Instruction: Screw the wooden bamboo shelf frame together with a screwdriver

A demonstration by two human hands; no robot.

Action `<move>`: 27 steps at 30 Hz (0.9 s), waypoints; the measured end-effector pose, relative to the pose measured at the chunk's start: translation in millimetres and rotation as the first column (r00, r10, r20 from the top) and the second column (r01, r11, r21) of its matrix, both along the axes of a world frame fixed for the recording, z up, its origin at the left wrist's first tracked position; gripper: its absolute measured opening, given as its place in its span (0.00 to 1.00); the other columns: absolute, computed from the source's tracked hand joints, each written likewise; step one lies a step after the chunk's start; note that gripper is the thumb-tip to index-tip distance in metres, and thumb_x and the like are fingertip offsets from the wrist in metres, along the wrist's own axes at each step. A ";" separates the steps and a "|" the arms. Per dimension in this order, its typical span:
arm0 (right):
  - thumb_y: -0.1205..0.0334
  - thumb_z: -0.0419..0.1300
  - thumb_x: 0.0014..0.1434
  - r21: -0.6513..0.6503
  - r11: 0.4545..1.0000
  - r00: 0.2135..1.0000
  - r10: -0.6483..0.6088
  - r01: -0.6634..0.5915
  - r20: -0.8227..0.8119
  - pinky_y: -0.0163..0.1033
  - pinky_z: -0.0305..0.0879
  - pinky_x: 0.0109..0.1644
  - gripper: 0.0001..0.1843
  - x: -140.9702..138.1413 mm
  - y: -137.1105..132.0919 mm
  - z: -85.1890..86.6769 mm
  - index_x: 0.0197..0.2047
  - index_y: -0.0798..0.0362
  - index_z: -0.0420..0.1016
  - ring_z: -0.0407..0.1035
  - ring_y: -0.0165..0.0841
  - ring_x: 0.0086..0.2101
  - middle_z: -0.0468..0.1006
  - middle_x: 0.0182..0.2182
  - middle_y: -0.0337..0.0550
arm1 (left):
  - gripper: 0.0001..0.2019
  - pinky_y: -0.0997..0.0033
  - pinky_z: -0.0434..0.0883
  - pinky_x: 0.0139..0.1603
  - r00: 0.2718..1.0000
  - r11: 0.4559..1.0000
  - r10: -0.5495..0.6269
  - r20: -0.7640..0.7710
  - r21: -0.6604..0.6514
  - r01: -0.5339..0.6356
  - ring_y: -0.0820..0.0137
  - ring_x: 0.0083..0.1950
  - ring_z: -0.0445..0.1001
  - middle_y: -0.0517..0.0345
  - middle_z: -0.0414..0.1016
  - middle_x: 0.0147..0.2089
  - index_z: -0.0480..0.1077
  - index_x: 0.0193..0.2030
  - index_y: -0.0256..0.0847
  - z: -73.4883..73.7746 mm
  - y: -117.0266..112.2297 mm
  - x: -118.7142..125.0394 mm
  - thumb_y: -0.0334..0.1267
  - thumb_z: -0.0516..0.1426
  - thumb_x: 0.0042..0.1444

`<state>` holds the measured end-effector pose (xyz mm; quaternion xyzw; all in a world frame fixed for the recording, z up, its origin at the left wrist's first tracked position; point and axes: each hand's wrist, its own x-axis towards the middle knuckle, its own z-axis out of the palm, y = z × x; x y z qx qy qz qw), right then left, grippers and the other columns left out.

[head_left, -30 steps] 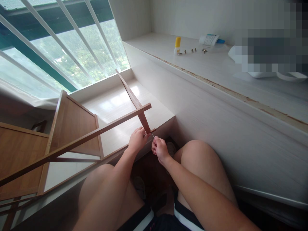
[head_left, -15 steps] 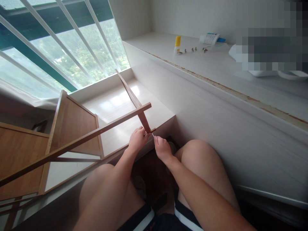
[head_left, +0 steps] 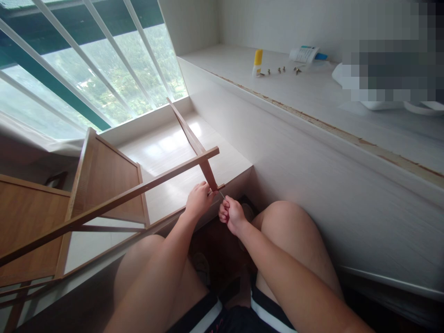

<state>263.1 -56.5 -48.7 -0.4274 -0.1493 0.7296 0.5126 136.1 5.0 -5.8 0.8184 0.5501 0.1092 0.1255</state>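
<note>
A brown wooden shelf frame lies on its side across a low white ledge. My left hand is closed around the joint where a short crosspiece meets the frame's lower rail. Just right of that joint, my right hand is curled into a fist on a thin metal tool, whose tip points into the joint. The tool's handle end is hidden inside the fist. Both my bare knees sit below the hands.
A higher white counter runs along the right, carrying a yellow-capped bottle, several small screws and a white tube. A barred window fills the upper left. A blurred-out patch covers the top right.
My right hand turned at the joint: its fingers went from a fist to a pinch at the tool and back to a fist. The left hand and frame stayed still.
</note>
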 end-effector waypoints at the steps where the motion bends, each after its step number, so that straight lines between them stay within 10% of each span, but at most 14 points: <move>1: 0.56 0.45 0.64 -0.035 0.999 0.985 0.028 -0.034 -0.171 0.33 0.40 0.19 0.20 -0.9 -0.9 2.0 0.20 0.49 0.47 0.44 0.28 0.14 0.49 0.11 0.30 | 0.09 0.65 0.67 0.45 1.000 1.000 -0.003 0.000 0.005 0.003 0.63 0.44 0.71 0.53 0.73 0.39 0.73 0.41 0.44 0.2 -0.2 0.1 0.43 0.54 0.60; 5: 0.60 0.47 0.63 -0.050 0.998 0.882 0.016 -0.045 -0.472 0.31 0.41 0.18 0.20 1.1 -4.5 10.6 0.21 0.50 0.44 0.42 0.26 0.15 0.47 0.12 0.30 | 0.09 0.66 0.67 0.45 1.000 1.000 0.012 -0.007 -0.009 -0.012 0.63 0.43 0.71 0.53 0.73 0.38 0.74 0.40 0.43 1.7 -0.7 0.6 0.42 0.54 0.60; 14: 0.59 0.48 0.63 -0.063 0.998 0.868 -0.024 -0.008 -0.496 0.31 0.39 0.17 0.20 1.1 -7.5 17.9 0.21 0.50 0.45 0.41 0.26 0.15 0.46 0.13 0.30 | 0.08 0.65 0.67 0.44 1.000 1.000 0.009 0.012 0.004 -0.009 0.63 0.42 0.71 0.54 0.73 0.38 0.74 0.40 0.44 0.2 0.0 1.2 0.42 0.55 0.59; 27: 0.52 0.51 0.61 0.060 0.981 0.974 -0.189 0.183 0.124 0.30 0.37 0.16 0.19 -16.8 -5.3 -5.3 0.22 0.50 0.53 0.43 0.22 0.12 0.51 0.11 0.27 | 0.09 0.66 0.66 0.44 1.000 1.000 -0.003 -0.003 -0.009 0.003 0.62 0.44 0.71 0.53 0.73 0.40 0.74 0.42 0.45 1.5 0.1 1.2 0.42 0.55 0.60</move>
